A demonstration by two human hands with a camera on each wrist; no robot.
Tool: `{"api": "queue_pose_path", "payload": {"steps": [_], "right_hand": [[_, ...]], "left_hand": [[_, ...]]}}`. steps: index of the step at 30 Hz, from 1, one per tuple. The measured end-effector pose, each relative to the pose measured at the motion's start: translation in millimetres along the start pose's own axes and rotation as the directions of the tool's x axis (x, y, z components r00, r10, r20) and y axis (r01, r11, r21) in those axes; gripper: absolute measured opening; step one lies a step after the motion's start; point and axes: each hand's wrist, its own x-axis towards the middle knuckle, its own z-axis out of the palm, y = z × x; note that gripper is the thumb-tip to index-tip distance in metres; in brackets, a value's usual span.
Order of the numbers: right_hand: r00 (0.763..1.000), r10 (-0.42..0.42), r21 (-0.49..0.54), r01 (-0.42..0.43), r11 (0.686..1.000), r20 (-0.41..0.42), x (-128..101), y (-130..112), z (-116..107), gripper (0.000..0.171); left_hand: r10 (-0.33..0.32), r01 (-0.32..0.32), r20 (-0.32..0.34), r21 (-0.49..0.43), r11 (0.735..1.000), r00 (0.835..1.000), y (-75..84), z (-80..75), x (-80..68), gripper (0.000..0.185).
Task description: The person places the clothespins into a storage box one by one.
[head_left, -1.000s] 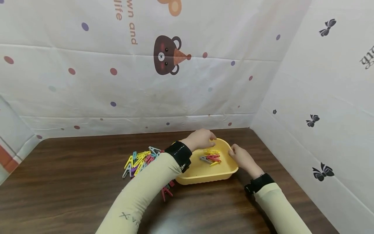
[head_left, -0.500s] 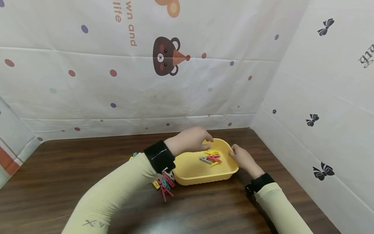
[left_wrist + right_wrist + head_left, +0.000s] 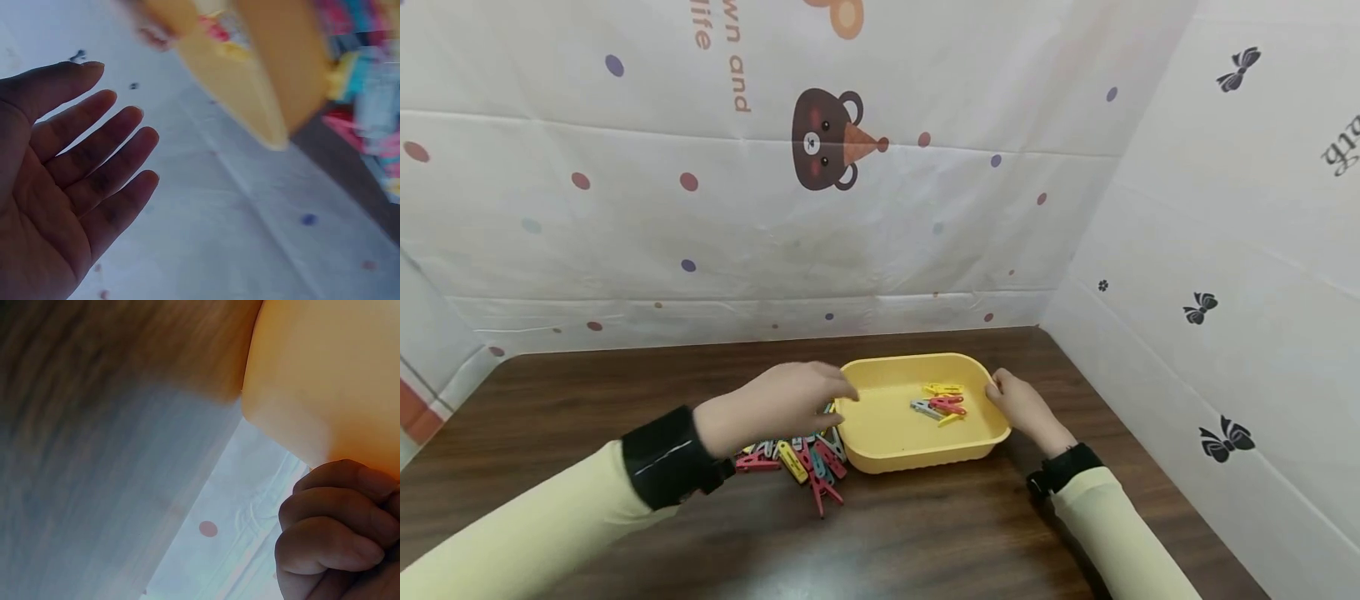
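Left hand (image 3: 782, 402) hovers flat over a pile of pegs (image 3: 797, 457), just to the left of the yellow tub (image 3: 895, 433). Its fingers are straight and spread a little, and it holds nothing. The head view shows only the back of this hand. The left wrist view shows the other side: a bare palm (image 3: 56, 187) with the fingers apart. That view also shows the tub (image 3: 262, 81) from its outside wall and some blurry pegs (image 3: 369, 112) beside it, but it is too fuzzy to tell one peg from the next.

On the other side, the right hand (image 3: 1021, 407) grips the right edge of the tub. From the head view it is hard to see how its fingers lie. The right wrist view shows them better: the fingers (image 3: 331, 531) are curled tight against the tub wall (image 3: 325, 375). That view does not show what is inside the tub.

Only the head view looks into the tub. A few pegs (image 3: 942, 401) lie in it near the far right corner: yellow ones, a red one and a grey one. The rest of the tub floor is bare yellow. Many more pegs lie in the pile outside, on the brown table (image 3: 587, 400), touching the tub's left front corner. They are pink, yellow, blue and grey.
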Motion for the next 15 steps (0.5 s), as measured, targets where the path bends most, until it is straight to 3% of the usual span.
{"api": "queue_pose_path", "payload": {"steps": [10,15], "right_hand": [[1.000,0.007,0.011,-0.007,1.000,0.009,-0.6,-0.3,0.0,0.024],[1.000,0.012,0.011,-0.012,1.000,0.011,1.1,-0.4,-1.1,0.025]], "left_hand": [[0.041,-0.041,-0.004,-0.050,0.998,0.999,-19.5,45.1,-51.1,0.026],[0.023,-0.023,-0.014,-0.031,0.999,1.000,-24.5,61.5,-66.9,0.026]]}}
